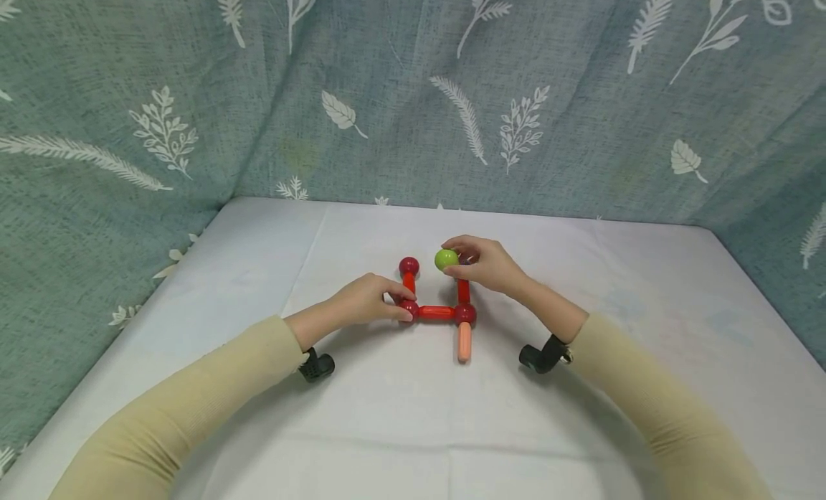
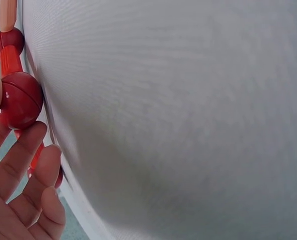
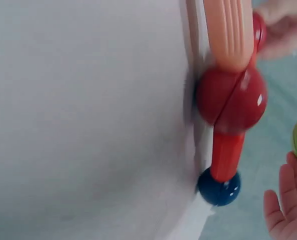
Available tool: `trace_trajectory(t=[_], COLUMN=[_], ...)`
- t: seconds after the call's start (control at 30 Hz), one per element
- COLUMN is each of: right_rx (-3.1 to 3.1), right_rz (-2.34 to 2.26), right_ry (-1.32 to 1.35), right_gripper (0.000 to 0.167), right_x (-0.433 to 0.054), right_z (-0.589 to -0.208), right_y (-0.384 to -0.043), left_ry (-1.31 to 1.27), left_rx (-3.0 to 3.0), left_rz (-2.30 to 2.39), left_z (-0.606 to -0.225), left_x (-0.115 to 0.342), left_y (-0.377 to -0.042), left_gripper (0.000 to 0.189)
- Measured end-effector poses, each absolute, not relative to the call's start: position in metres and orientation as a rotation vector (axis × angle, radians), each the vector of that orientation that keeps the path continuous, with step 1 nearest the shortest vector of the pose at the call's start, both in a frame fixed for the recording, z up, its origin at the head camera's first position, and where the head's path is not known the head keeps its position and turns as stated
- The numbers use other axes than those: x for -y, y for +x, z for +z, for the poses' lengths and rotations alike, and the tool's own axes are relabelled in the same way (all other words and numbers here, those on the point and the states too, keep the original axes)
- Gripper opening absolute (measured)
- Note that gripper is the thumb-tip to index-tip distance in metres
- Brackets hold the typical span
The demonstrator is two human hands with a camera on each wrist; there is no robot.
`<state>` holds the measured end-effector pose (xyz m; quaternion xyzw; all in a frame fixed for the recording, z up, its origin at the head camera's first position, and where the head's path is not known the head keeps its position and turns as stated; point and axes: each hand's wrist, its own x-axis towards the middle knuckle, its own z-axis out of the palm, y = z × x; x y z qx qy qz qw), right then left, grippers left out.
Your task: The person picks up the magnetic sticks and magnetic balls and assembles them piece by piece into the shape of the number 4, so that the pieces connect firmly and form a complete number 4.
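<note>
A U-shaped piece of red rods and balls lies on the white cloth in the head view. My left hand pinches its left corner, a red ball, between thumb and fingers. From there one rod runs back to another red ball, and a red rod leads to the right corner ball. A peach rod points forward from that ball. My right hand holds a green ball raised beside the right rod's far end, where a dark blue ball sits, mostly covered by fingers in the head view.
White cloth spreads around the piece. A green leaf-patterned curtain hangs behind the table and along both sides. Black wrist cameras, left and right, hang under the sleeves.
</note>
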<state>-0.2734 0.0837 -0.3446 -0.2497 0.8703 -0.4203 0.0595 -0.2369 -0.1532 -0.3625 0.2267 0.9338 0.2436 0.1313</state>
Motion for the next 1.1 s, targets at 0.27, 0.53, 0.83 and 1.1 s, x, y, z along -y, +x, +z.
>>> trace_trajectory(t=[0.27, 0.53, 0.83, 1.1], right_rx=[-2.541, -2.551, -2.561, -2.517], right_rz=[-1.287, -1.236, -1.182, -1.168], right_ry=[-0.760, -0.698, -0.707, -0.748], right_gripper=[0.037, 0.038, 0.036, 0.036], right_x=[-0.099, -0.112, -0.123, -0.127], right_z=[-0.344, -0.350, -0.356, -0.360], right_y=[-0.229, -0.201, -0.180, -0.169], left_ry=[0.638, 0.619, 0.726, 0.856], left_rx=[-2.713, -2.705, -2.775, -2.861], left_rz=[0.723, 0.707, 0.649, 0.649], left_z=[-0.364, -0.363, -0.357, -0.351], left_x=[0.153, 0.152, 0.145, 0.121], left_y=[-0.238, -0.237, -0.234, -0.230], left_gripper=[0.036, 0.037, 0.037, 0.032])
